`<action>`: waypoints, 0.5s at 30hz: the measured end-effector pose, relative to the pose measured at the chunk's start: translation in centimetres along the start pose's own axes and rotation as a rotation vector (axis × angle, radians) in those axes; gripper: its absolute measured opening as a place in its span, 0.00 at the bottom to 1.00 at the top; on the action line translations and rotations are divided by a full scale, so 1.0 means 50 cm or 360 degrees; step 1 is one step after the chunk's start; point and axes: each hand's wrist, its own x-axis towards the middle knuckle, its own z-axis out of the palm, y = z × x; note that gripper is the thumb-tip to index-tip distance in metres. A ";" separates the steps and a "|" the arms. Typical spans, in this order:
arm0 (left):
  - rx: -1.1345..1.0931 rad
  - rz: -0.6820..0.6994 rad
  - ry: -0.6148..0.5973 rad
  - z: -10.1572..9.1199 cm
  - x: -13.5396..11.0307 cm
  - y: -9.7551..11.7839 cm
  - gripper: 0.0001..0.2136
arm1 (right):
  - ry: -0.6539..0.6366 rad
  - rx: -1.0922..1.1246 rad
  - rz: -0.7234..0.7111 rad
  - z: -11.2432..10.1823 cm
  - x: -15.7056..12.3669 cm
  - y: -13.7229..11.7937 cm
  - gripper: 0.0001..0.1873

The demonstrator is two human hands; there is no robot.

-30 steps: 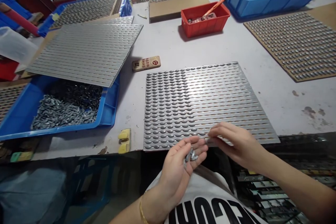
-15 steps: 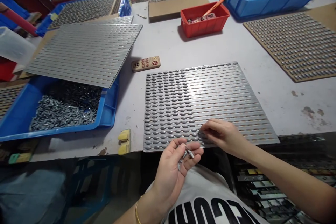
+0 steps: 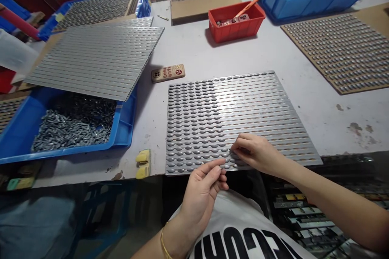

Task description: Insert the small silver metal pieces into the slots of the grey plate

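Note:
A grey slotted board (image 3: pixel 255 113) lies at the table's front edge, its left part covered by rows of small grey spindle-shaped metal pieces (image 3: pixel 194 125). My right hand (image 3: pixel 253 151) is over the lower rows, fingertips pinched together against the board where the rows end; a grey piece shows at the fingertips. My left hand (image 3: pixel 206 182) is just in front of the board's near edge, thumb against the index finger and the other fingers curled in. Its curled fingers hide the palm.
A blue bin of loose grey pieces (image 3: pixel 73 129) stands left, under another slotted board (image 3: pixel 97 60). Yellow blocks (image 3: pixel 143 164) sit at the table edge. Behind are a wooden tag (image 3: pixel 168 73), a red box (image 3: pixel 237 28), a blue bin (image 3: pixel 316 6) and a filled board (image 3: pixel 337 52).
My left hand's fingers have curled in, covering the metal pieces that showed in its palm, and its index fingertip reaches the board's edge. My right hand has barely shifted.

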 end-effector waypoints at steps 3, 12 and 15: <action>0.0017 -0.0004 0.0018 0.001 0.003 -0.003 0.11 | 0.0039 0.0015 -0.0021 -0.005 0.000 -0.005 0.06; 0.0148 0.0069 -0.0141 0.019 0.012 -0.007 0.08 | 0.0123 0.0232 -0.0483 -0.031 -0.030 -0.079 0.13; 0.0172 0.0043 -0.0195 0.023 0.014 -0.008 0.09 | 0.0189 0.0113 -0.0528 -0.028 -0.038 -0.079 0.14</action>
